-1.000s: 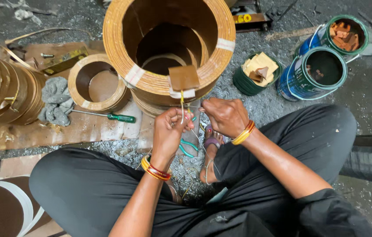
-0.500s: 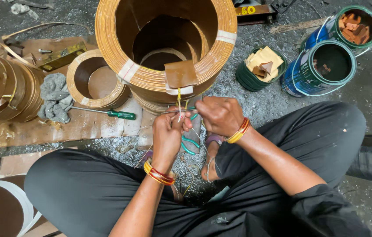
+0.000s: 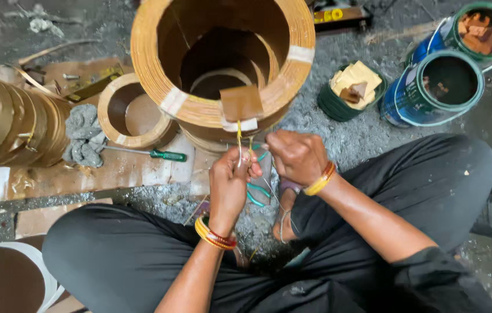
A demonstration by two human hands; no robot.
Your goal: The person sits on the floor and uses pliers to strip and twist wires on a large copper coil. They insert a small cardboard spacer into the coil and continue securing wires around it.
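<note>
Both hands closer together than 1 s ago. L hand (image 3: 229, 184) pinches thin yellow wire (image 3: 239, 139) below round layered coil (image 3: 222, 64); R hand (image 3: 297, 155) fisted, contents unclear. 2 paint cans (image 3: 431, 87), 1 screwdriver (image 3: 153, 153).

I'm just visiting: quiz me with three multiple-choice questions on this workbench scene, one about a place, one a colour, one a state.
1. Where does the screwdriver lie?
A. inside a can
B. on the cardboard, beside the grey cloth
C. on the person's lap

2. What colour is its handle?
A. green
B. red
C. white

3. What is the left hand doing?
A. resting open
B. pinching a thin yellow wire
C. holding a can

Answers: 1 B, it rests on the cardboard right of the cloth. 2 A, the grip is green. 3 B, the fingers close on the wire below the large coil.
</note>
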